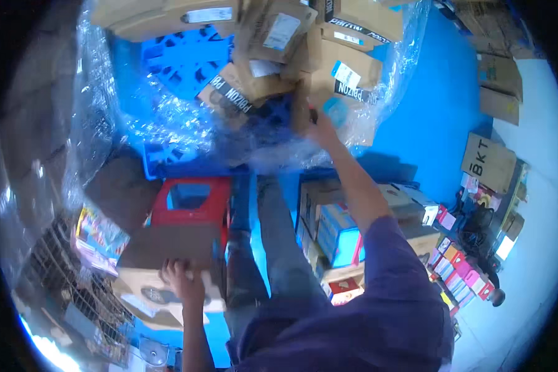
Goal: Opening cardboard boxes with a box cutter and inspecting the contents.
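Note:
My right hand point(320, 128) reaches forward to the pile of cardboard boxes and has a small dark and red object point(313, 114) in its fingers; blur hides what kind it is. Just beyond it is a brown cardboard piece point(300, 107), blurred. A box with black printed tape point(230, 93) lies to its left, and a larger taped carton point(358, 65) to its right. My left hand point(182, 279) rests with bent fingers on the top edge of an open cardboard box point(144, 290) at lower left; whether it grips the edge is unclear.
Clear plastic wrap point(167, 121) surrounds the boxes on a blue plastic pallet point(186, 60). A red plastic crate point(193, 204) stands beside the left box. Packed cartons point(321, 195) are by my right leg. A wire cage point(74, 269) stands left; small coloured boxes point(460, 274) lie right.

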The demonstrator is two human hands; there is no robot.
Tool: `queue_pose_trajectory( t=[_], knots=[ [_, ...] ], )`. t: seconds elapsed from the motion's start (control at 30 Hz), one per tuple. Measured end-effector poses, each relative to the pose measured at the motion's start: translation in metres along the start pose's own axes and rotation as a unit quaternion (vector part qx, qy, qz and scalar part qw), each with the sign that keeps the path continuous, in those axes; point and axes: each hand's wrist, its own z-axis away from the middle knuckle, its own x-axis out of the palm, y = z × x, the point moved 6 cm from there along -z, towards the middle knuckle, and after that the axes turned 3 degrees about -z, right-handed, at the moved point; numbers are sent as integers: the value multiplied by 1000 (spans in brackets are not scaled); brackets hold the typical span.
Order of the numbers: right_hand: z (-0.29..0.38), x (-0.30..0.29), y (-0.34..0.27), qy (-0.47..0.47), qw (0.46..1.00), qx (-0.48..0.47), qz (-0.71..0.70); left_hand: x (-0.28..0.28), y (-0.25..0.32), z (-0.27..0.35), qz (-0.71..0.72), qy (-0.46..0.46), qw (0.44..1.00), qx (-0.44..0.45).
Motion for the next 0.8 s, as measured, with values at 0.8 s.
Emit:
queue_pose_trajectory(
  t=[0.8],
  knots=[
    [10,-140,337,227,901,366,-50,342,399,-330,478,-352,803,54]
  ],
)
